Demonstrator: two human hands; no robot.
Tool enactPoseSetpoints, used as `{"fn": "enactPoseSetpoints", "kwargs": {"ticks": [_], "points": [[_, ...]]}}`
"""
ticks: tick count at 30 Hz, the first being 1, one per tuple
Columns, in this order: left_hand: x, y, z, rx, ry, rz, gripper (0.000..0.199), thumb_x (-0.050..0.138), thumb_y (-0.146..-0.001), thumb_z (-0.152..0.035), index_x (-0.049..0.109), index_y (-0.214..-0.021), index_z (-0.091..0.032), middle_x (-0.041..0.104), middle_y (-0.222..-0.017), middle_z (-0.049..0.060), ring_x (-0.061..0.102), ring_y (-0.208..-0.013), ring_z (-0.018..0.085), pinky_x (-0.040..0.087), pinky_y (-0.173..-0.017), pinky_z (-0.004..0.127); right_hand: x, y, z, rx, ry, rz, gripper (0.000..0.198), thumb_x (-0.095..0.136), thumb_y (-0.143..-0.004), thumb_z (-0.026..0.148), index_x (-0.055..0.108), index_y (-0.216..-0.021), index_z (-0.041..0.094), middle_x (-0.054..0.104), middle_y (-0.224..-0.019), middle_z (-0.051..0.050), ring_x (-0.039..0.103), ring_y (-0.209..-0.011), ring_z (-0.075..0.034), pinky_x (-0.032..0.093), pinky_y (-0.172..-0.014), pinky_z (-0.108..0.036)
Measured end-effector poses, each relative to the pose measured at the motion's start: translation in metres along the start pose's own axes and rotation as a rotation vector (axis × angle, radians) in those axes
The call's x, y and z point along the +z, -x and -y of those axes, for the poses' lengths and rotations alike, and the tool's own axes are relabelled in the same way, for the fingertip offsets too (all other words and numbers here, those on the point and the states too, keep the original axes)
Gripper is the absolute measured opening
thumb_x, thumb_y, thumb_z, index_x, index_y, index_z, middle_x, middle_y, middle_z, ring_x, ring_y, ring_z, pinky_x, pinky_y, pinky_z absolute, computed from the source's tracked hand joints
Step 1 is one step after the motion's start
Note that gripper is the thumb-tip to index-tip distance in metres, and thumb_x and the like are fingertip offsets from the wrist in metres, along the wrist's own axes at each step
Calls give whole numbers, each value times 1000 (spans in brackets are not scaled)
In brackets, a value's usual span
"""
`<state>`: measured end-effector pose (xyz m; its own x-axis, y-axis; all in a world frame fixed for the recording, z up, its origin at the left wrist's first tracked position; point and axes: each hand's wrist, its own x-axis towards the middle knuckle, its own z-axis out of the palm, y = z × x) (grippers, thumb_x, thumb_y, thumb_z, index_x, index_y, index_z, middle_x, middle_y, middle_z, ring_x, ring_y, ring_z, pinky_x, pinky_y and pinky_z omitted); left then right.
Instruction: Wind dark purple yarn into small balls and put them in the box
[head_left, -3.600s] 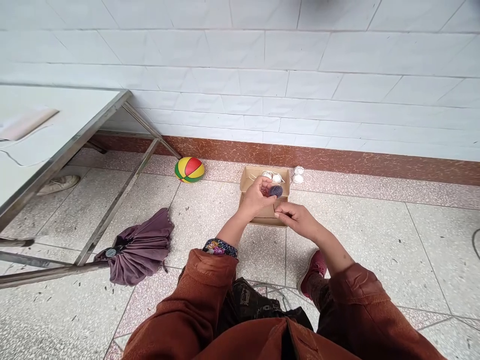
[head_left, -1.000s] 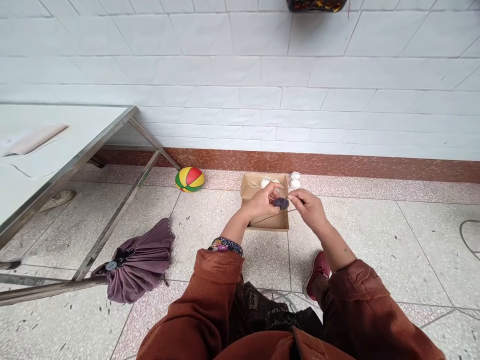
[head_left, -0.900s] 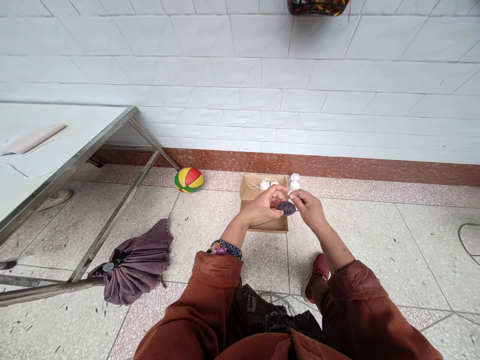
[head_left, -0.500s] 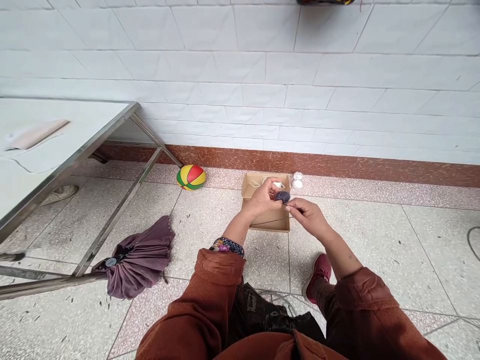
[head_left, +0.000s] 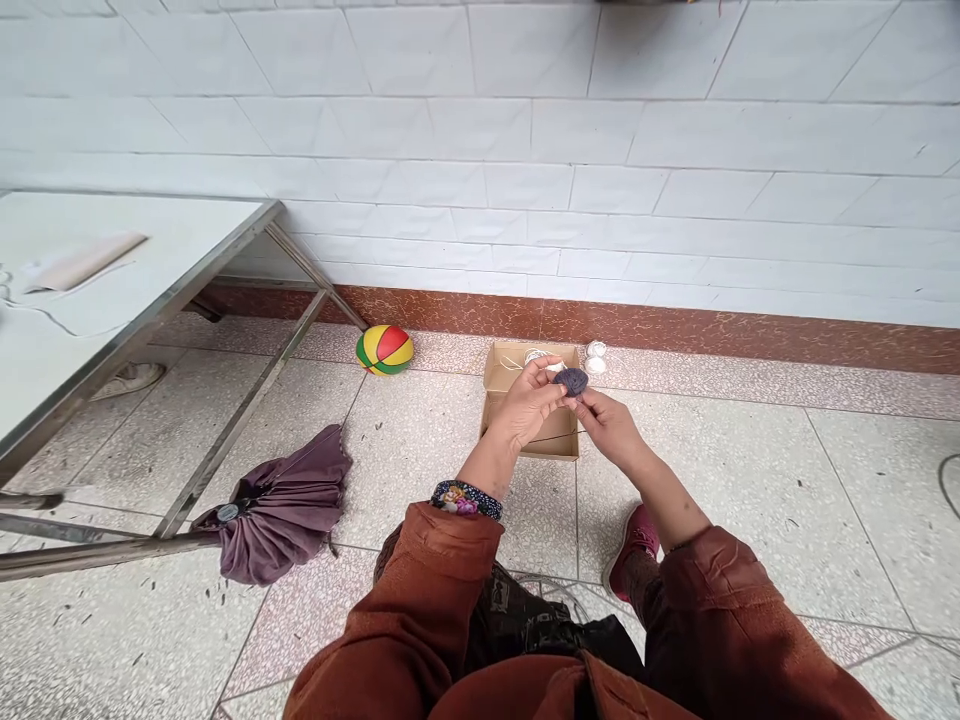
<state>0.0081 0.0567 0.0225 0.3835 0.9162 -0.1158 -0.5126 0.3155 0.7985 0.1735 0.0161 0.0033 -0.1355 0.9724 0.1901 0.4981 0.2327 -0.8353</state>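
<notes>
A small dark purple-grey ball of yarn (head_left: 572, 382) is held up above the cardboard box. My left hand (head_left: 529, 398) is closed on the ball from its left side. Just below and to the right of the ball, my right hand (head_left: 604, 424) is closed in a pinch on the dark yarn strand, its fingertips close against the ball. Part of the strand runs across the open cardboard box (head_left: 495, 370) on the floor. White yarn (head_left: 541, 356) lies in the back part of the box, partly hidden by my left hand.
White yarn balls (head_left: 595, 357) sit on the floor right of the box. A colourful ball (head_left: 385, 350) rests by a leg of the metal-framed table (head_left: 225, 225). A folded purple umbrella (head_left: 292, 510) lies near the table's lower bar. The tiled wall (head_left: 517, 180) stands behind.
Both hands have come closer together, and the yarn ball has shifted slightly right and up and turned. My right fingers have moved in from pulling the strand to beside the ball.
</notes>
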Motion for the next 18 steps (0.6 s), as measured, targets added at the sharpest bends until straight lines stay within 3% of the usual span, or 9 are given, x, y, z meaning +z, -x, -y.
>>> {"fn": "enactPoseSetpoints", "kwargs": {"ticks": [5, 9, 13, 18], "points": [[-7, -3, -10, 18, -136, -96, 54, 76, -65, -17, 53, -114, -20, 60, -87, -2, 60, -82, 13, 49, -84, 33, -8, 5, 21, -112, -11, 99, 28, 52, -97, 40, 58, -76, 22, 57, -69, 0, 53, -65, -16, 44, -65, -28], [-8, -1, -17, 72, -454, -81, 55, 74, -66, -15, 52, -117, -20, 60, -87, -2, 57, -80, 11, 45, -83, 31, -27, 7, 36, -135, -70, 10, 25, 56, -97, 43, 65, -85, 23, 63, -77, -2, 57, -71, -18, 46, -68, -31], [-6, 3, -16, 31, -620, 94, 60, 75, -66, -13, 52, -121, -21, 57, -86, -2, 56, -80, 12, 43, -81, 31, -39, 4, 41, -146, -45, -112, 23, 58, -96, 41, 68, -85, 24, 66, -82, -4, 60, -78, -20, 48, -75, -34], [-4, 11, -17, -45, -438, 430, 68, 79, -69, -19, 51, -131, -25, 60, -92, 0, 59, -88, 15, 44, -84, 32, -29, -1, 27, -58, -72, -206, 19, 60, -93, 36, 67, -82, 23, 66, -81, -2, 59, -78, -19, 46, -76, -33]]}}
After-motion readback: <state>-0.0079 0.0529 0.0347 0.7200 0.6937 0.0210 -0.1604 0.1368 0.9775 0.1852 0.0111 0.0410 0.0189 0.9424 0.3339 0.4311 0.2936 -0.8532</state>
